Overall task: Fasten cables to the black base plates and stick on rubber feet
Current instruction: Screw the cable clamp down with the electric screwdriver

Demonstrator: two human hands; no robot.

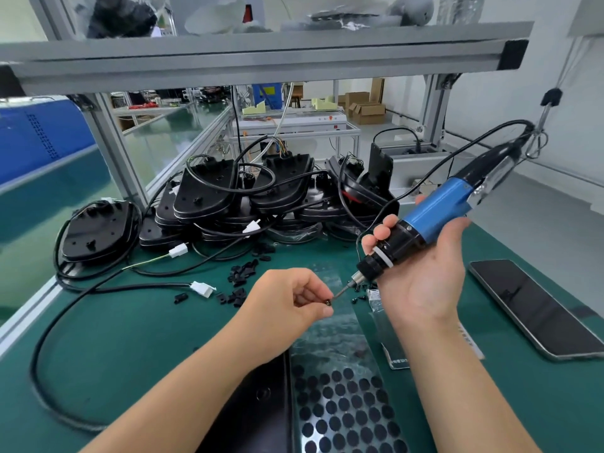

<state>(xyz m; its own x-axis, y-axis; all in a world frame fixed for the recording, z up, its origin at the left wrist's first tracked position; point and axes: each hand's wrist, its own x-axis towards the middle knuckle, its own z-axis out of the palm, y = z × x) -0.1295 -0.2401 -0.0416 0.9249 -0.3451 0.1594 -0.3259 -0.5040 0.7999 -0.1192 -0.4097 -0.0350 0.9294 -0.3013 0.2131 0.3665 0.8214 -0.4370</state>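
Blue electric screwdriver point(428, 220) slanting from upper right down to lower left above the green bench point(130, 325), bit tip meeting a small black screw point(328, 302). Cradled in upturned right hand point(421, 273), fingers curled round its black nose. Left hand point(291, 299) knuckles-up, pinching the screw between thumb and forefinger.

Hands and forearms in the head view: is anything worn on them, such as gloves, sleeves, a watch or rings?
Nothing visible. The left hand and right hand are bare, with no gloves, and both forearms are uncovered down to the frame's bottom edge. No watch, wristband or ring shows. Fingernails look short and unpainted.
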